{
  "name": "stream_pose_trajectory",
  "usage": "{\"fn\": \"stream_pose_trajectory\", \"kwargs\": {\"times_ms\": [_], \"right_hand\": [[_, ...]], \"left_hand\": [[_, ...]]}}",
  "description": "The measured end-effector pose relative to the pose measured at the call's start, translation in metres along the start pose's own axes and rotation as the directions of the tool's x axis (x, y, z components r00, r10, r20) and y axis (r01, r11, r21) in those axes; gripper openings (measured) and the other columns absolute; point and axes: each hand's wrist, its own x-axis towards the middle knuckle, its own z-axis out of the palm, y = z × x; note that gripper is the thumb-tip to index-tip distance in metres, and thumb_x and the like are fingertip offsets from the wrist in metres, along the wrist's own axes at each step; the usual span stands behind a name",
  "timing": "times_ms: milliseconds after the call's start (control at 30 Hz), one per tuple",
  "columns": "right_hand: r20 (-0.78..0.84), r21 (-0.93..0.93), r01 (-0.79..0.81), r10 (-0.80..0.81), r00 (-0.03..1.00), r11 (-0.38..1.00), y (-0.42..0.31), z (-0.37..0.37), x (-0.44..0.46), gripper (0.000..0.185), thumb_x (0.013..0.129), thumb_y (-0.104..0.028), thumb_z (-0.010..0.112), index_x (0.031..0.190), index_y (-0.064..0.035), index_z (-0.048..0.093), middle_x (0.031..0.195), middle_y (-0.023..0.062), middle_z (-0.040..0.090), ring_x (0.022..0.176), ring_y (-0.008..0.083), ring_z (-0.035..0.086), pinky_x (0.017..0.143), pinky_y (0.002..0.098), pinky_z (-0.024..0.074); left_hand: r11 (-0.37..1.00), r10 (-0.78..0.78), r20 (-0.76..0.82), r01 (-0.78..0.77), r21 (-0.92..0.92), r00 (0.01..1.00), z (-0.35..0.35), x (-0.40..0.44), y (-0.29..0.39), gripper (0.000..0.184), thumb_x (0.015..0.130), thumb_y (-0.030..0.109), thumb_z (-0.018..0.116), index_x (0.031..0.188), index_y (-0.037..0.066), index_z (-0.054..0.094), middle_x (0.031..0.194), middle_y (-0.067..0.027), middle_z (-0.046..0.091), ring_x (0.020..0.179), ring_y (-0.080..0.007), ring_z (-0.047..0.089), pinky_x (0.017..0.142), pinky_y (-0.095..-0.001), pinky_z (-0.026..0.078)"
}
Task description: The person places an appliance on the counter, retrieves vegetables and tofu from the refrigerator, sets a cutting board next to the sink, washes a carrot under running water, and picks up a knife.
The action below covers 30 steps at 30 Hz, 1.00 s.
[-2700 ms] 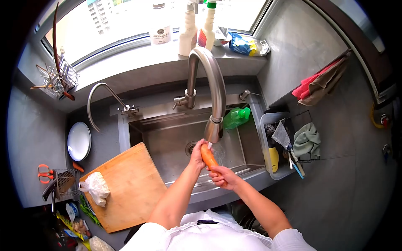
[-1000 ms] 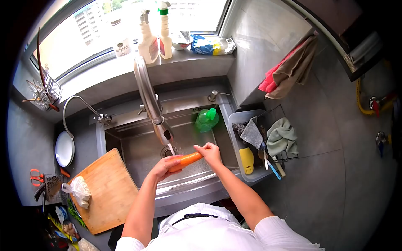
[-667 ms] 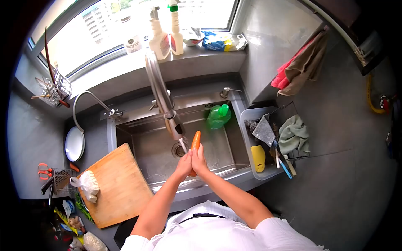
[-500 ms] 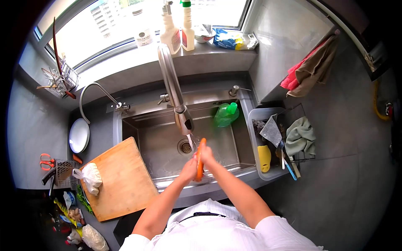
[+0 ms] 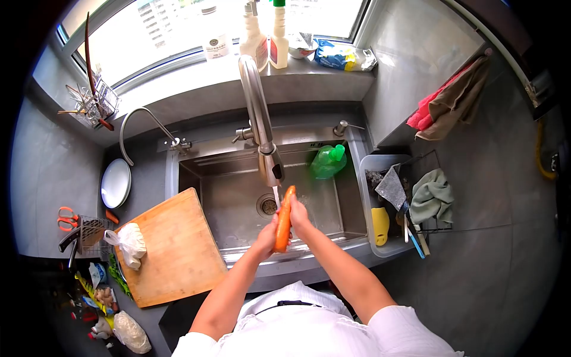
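An orange carrot [image 5: 284,223] is held nearly upright in view between my two hands, over the front part of the steel sink [image 5: 238,190]. My left hand [image 5: 267,234] is closed against its left side, low down. On its right side my right hand [image 5: 297,214] presses near the upper half, with some fingers hidden behind the carrot. Water runs from the faucet [image 5: 270,163] just left of the carrot's tip, above the drain [image 5: 267,205].
A wooden board [image 5: 175,250] with a white plastic bag [image 5: 131,244] lies left of the sink. A green bottle [image 5: 328,162] stands in the sink's back right corner. On the right are a grey tub [image 5: 380,250] and a wire rack with a cloth [image 5: 432,199].
The carrot was first held slanted, then lay nearly level between my hands, and now points up. My hands have shifted along it. The camera view has swung left, then back right.
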Motion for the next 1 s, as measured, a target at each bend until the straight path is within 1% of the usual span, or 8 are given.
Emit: {"fn": "stream_pose_trajectory", "kwargs": {"times_ms": [33,67,167,300,333,433,533,1000], "right_hand": [[0.104,0.065,0.111,-0.118,0.988,0.992,0.002,0.006,-0.016,0.039,0.102,-0.038,0.031,0.111,-0.0069,0.054,0.091,0.0072,0.064,0.063,0.0137,0.058,0.054,0.0273,0.0479],[0.189,0.206,0.056,-0.096,0.977,0.977,0.003,0.009,-0.034,0.034,0.102,-0.030,0.033,0.120,-0.0087,0.051,0.093,0.0049,0.064,0.059,0.0099,0.054,0.046,0.0217,0.0416],[0.250,0.246,0.041,-0.104,0.963,0.968,0.001,0.002,-0.037,0.036,0.100,-0.028,0.035,0.128,-0.0094,0.048,0.094,0.0047,0.064,0.061,0.0076,0.052,0.044,0.0183,0.0371],[0.128,0.181,-0.049,0.026,0.991,0.982,-0.020,0.003,-0.029,0.039,0.099,-0.031,0.035,0.128,-0.0074,0.049,0.097,0.0049,0.065,0.076,0.0111,0.060,0.056,0.0215,0.0465],[0.165,0.170,-0.006,-0.022,0.986,0.985,-0.017,0.001,-0.028,0.041,0.099,-0.033,0.036,0.124,-0.0065,0.053,0.098,0.0061,0.065,0.082,0.0134,0.062,0.067,0.0241,0.0496],[0.183,0.165,0.104,-0.134,0.974,0.981,-0.010,0.001,-0.034,0.042,0.098,-0.035,0.037,0.123,-0.0054,0.054,0.098,0.0069,0.064,0.084,0.0144,0.062,0.073,0.0255,0.0502],[0.153,0.138,0.030,-0.051,0.987,0.990,-0.020,0.003,-0.037,0.042,0.099,-0.032,0.035,0.125,-0.0039,0.052,0.101,0.0081,0.064,0.089,0.0155,0.062,0.076,0.0267,0.0505],[0.231,0.117,0.118,-0.143,0.962,0.986,-0.012,-0.001,-0.030,0.040,0.099,-0.027,0.031,0.126,-0.0031,0.049,0.100,0.0084,0.063,0.090,0.0160,0.061,0.080,0.0286,0.0502]], "left_hand": [[0.991,0.004,-0.007,-0.005,-0.135,1.000,-0.003,0.000,0.002,0.060,0.095,0.062,0.029,0.114,0.010,0.052,0.086,-0.0079,0.061,0.068,-0.0187,0.062,0.054,-0.0357,0.055],[0.992,0.011,-0.009,-0.012,-0.123,1.000,-0.006,0.001,0.004,0.059,0.095,0.061,0.028,0.115,0.010,0.052,0.086,-0.0075,0.061,0.068,-0.0183,0.062,0.054,-0.0355,0.054],[0.992,0.035,0.032,-0.031,-0.121,0.999,-0.009,0.002,0.007,0.058,0.095,0.061,0.027,0.115,0.012,0.052,0.086,-0.0064,0.062,0.070,-0.0174,0.063,0.054,-0.0350,0.055],[0.984,0.033,0.144,-0.006,-0.180,0.989,-0.007,0.002,0.000,0.059,0.095,0.062,0.027,0.114,0.012,0.052,0.087,-0.0061,0.062,0.070,-0.0171,0.064,0.055,-0.0344,0.055],[0.984,0.044,0.141,-0.018,-0.176,0.989,-0.007,0.002,0.001,0.059,0.095,0.062,0.027,0.114,0.012,0.052,0.086,-0.0060,0.061,0.070,-0.0171,0.063,0.054,-0.0345,0.055],[0.985,0.059,0.142,-0.035,-0.170,0.988,-0.006,0.001,0.003,0.059,0.095,0.062,0.027,0.115,0.013,0.051,0.086,-0.0057,0.061,0.070,-0.0171,0.063,0.055,-0.0347,0.055],[0.987,0.034,0.155,-0.010,-0.158,0.987,-0.004,-0.002,0.004,0.059,0.095,0.062,0.027,0.117,0.013,0.050,0.087,-0.0053,0.060,0.070,-0.0170,0.062,0.055,-0.0347,0.055],[0.982,0.013,0.189,0.023,-0.188,0.982,-0.005,-0.005,0.008,0.053,0.096,0.060,0.026,0.123,0.019,0.045,0.087,-0.0055,0.055,0.069,-0.0177,0.058,0.054,-0.0332,0.052]]}}
